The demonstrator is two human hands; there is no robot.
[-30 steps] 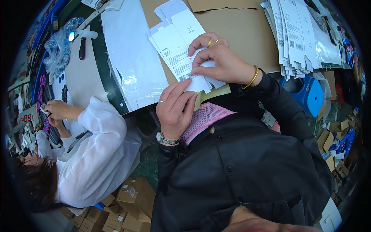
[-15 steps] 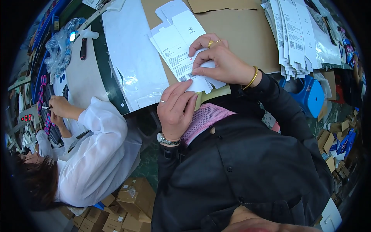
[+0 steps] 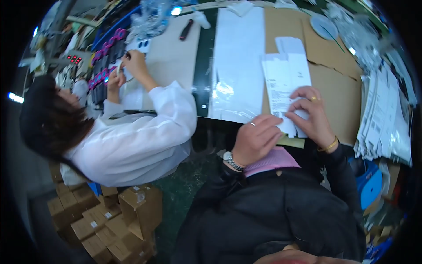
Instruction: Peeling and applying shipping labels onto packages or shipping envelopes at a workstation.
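Note:
Flat white printed cartons [image 3: 288, 72] lie overlapped on the brown cardboard in front of me. My left hand [image 3: 258, 137] is at their near left corner, fingers bent together, with the end of a pale yellow paper strip [image 3: 293, 141] at its thumb. Across the lower right of the cartons rests my right hand [image 3: 313, 115], thumb and fingertips curled inward close to the left fingertips. Whatever is between the right fingertips is too small and blurred to make out. The yellow strip runs along the table's near edge, below the cartons.
A stack of flat white cartons [image 3: 379, 112] stands at the right, above a blue stool [image 3: 369, 187]. Left of the cardboard lies a white plastic-covered sheet [image 3: 237, 66]. A co-worker in a white shirt [image 3: 140, 132] sits at the left, with brown boxes [image 3: 110, 220] behind on the floor.
The whole view has swung left, so my hands and the cartons appear farther right and lower. My hands keep nearly the same place on the cartons. The co-worker's hands have risen slightly.

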